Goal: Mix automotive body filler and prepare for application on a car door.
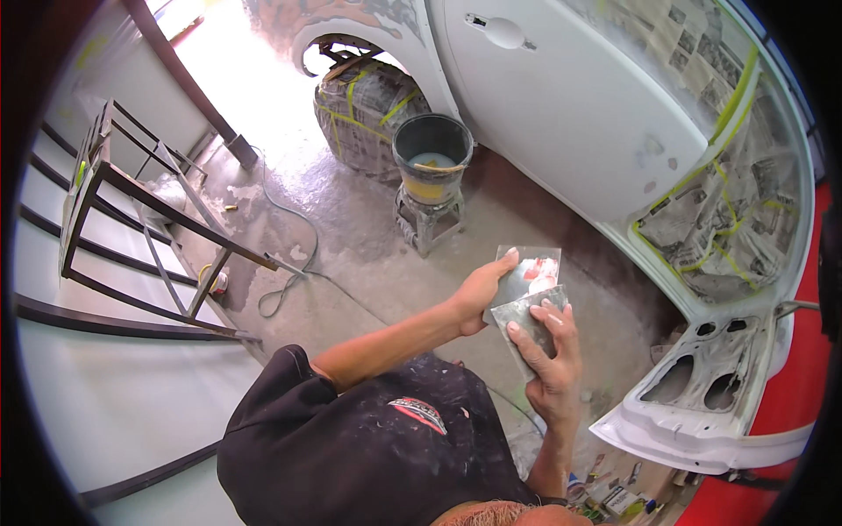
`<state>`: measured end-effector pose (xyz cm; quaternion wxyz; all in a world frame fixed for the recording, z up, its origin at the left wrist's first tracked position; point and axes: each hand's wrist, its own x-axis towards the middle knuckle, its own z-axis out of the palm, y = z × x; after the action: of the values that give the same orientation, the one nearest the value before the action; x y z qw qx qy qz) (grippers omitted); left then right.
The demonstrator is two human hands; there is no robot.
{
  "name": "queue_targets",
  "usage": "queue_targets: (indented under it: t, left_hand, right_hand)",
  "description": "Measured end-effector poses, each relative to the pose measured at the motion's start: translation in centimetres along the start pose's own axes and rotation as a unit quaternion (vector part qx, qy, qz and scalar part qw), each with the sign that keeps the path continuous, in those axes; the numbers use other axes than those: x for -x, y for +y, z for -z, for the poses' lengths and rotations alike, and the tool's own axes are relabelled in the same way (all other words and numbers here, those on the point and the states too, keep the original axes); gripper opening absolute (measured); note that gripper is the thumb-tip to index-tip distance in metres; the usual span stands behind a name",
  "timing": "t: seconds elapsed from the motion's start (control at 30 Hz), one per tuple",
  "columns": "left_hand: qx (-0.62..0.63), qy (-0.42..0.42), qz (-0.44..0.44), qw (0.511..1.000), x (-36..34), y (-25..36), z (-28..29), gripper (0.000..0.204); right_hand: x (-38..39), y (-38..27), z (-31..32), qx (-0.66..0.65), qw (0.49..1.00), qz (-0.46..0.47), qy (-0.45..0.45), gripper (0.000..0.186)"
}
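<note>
My left hand (481, 294) is closed on a thin flat mixing plate (510, 282), thumb along its top. White body filler with a red streak (538, 270) lies on that plate. My right hand (554, 358) grips a grey, smeared filler spreader (516, 323), its fingers spread flat over the surface. The spreader's upper edge overlaps the lower part of the plate beside the filler; whether the two touch I cannot tell. Both hands are held in front of my dark, dust-spotted shirt (368, 438), above the floor.
A dark bucket (431, 140) stands on a small stool (430, 219), before a wheel wrapped in paper and tape (364, 114). A white car body panel (561, 96) rises at the right, with an open white panel (702, 430) below. A metal frame (175, 210) and a hose (311, 237) are at left.
</note>
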<state>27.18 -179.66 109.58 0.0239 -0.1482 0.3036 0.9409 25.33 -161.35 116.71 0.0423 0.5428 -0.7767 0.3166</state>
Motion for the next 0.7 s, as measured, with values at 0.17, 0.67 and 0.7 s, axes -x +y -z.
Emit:
queue_targets:
  t: [0.17,0.67,0.7]
  left_hand:
    - [0.150,-0.032,0.098,0.983,0.3,-0.4,1.9,0.044]
    - [-0.635,-0.102,-0.439,0.627,-0.1,-1.4,-0.9,0.075]
    - [-0.667,-0.097,-0.405,0.618,0.3,-1.2,-0.9,0.074]
  right_hand:
    - [2.8,3.8,-0.4,0.029,0.994,-0.070,0.076,0.057]
    - [3.2,9.4,-7.6,-0.716,0.487,-0.391,0.312,0.038]
    - [3.4,9.6,-7.5,-0.726,0.472,-0.398,0.302,0.039]
